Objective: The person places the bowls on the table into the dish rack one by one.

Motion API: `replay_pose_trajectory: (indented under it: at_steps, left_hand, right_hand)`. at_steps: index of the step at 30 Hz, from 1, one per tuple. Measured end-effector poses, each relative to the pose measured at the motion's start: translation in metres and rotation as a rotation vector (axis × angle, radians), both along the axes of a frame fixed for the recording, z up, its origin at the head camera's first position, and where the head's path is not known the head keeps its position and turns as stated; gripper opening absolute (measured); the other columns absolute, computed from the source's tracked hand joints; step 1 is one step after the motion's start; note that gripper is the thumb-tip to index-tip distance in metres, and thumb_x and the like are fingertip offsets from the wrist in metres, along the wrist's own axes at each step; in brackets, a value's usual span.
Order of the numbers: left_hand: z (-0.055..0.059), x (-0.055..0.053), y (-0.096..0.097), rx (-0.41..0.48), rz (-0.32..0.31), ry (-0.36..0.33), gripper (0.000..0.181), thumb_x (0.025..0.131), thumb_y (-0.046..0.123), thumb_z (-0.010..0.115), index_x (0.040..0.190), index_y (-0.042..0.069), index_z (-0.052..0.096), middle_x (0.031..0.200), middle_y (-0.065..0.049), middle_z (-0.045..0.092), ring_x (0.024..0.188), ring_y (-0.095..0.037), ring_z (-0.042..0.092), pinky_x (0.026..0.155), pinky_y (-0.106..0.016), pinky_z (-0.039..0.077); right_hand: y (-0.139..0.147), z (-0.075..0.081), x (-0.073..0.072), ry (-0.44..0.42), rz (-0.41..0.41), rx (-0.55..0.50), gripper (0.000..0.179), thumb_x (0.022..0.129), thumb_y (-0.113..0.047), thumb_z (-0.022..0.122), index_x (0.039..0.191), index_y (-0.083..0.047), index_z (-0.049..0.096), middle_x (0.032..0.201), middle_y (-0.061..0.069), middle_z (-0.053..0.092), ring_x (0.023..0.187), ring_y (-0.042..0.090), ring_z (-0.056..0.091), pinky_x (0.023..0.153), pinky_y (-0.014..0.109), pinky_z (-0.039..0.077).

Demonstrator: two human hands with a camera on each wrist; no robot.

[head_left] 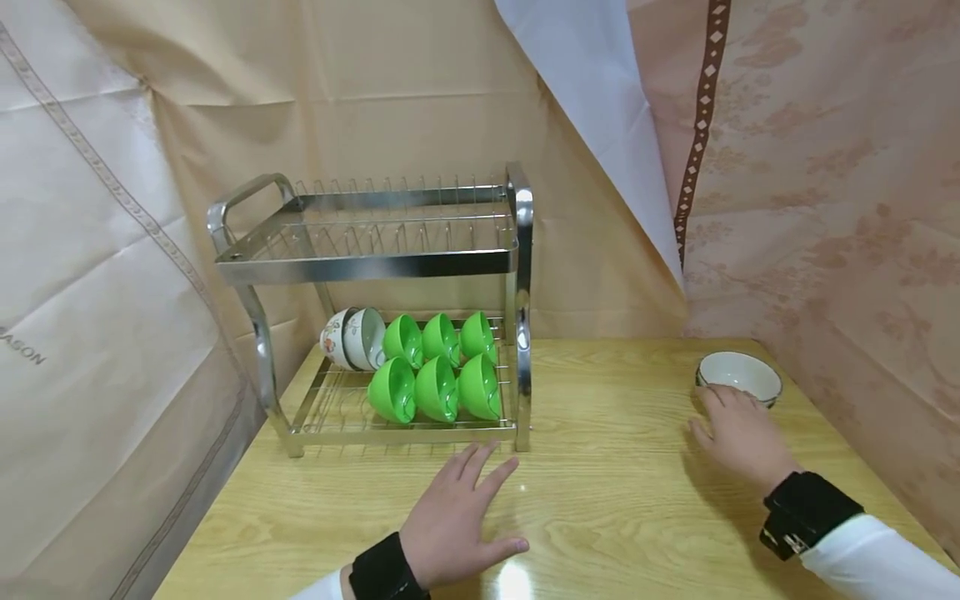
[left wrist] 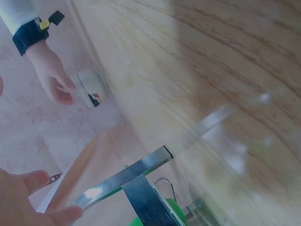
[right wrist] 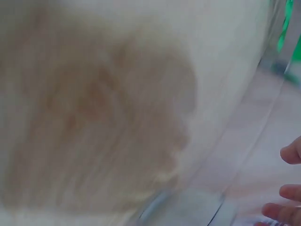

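A white bowl (head_left: 738,373) with a dark rim stands toward the right back of the wooden table. My right hand (head_left: 741,437) is over its near side, fingertips right at the rim. In the left wrist view a coloured pattern shows on the bowl (left wrist: 89,88), beside the right hand (left wrist: 51,75). The right wrist view has the fingers (right wrist: 291,192) spread loosely, with a gap between them and the bowl (right wrist: 188,209). In front of the metal dish rack (head_left: 367,268), my left hand (head_left: 457,521) hovers with fingers spread and holds nothing.
Several green bowls (head_left: 393,392) lean in two rows on the rack's lower shelf, with floral white bowls (head_left: 365,340) at their left. Wire slots line the upper shelf. Cloth sheets (head_left: 420,100) hang behind the table (head_left: 607,483) and along both sides.
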State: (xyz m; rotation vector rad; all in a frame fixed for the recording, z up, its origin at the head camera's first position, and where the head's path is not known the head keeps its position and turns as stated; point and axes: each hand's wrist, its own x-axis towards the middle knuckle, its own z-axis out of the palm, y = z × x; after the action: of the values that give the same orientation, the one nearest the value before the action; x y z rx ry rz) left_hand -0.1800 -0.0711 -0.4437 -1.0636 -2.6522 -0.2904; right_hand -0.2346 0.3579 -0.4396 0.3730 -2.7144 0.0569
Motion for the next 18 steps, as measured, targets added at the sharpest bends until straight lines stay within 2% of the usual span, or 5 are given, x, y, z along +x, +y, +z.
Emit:
replay_pose_trajectory:
  at_steps: [4,8,11,14,18]
  left_hand:
    - [-0.002,0.000,-0.003,0.008,0.017,0.015,0.087,0.081,0.073,0.055,0.147,0.018,0.040,0.149,-0.015,0.035,0.130,-0.035,0.033,0.105,-0.052,0.036]
    - [-0.005,-0.001,-0.005,0.006,0.037,0.014,0.086,0.081,0.073,0.055,0.147,0.020,0.040,0.148,-0.014,0.036,0.129,-0.035,0.033,0.105,-0.053,0.036]
    - [-0.007,-0.002,-0.006,0.000,0.045,0.008,0.086,0.081,0.073,0.054,0.147,0.020,0.040,0.148,-0.015,0.036,0.129,-0.035,0.034,0.104,-0.054,0.037]
    - [-0.008,-0.002,-0.006,-0.006,0.054,0.002,0.087,0.081,0.074,0.053,0.147,0.019,0.040,0.148,-0.016,0.036,0.129,-0.036,0.034,0.104,-0.054,0.037]
    - [-0.009,-0.005,-0.006,-0.012,0.068,0.010,0.087,0.081,0.074,0.054,0.147,0.020,0.040,0.147,-0.016,0.037,0.129,-0.036,0.033,0.105,-0.055,0.036]
  right_hand:
    - [0.029,-0.001,-0.022,-0.035,-0.047,0.002,0.047,0.087,-0.017,0.063,0.119,0.015,0.052,0.112,0.036,0.055,0.102,0.052,0.047,0.085,0.069,0.037]
    - [0.048,-0.006,-0.037,-0.120,-0.076,0.032,0.042,0.089,-0.013,0.060,0.116,0.019,0.054,0.110,0.039,0.057,0.100,0.054,0.048,0.086,0.071,0.035]
    - [0.054,-0.010,-0.042,-0.158,-0.069,0.066,0.033,0.088,-0.010,0.059,0.107,0.017,0.061,0.101,0.035,0.062,0.092,0.051,0.054,0.082,0.069,0.040]
    - [0.055,-0.011,-0.044,-0.169,-0.052,0.090,0.023,0.088,-0.008,0.058,0.095,0.012,0.065,0.086,0.027,0.066,0.079,0.044,0.060,0.072,0.063,0.047]
    - [0.055,-0.010,-0.046,-0.173,-0.025,0.066,0.012,0.087,-0.005,0.057,0.079,0.003,0.062,0.070,0.017,0.065,0.062,0.036,0.060,0.056,0.056,0.049]
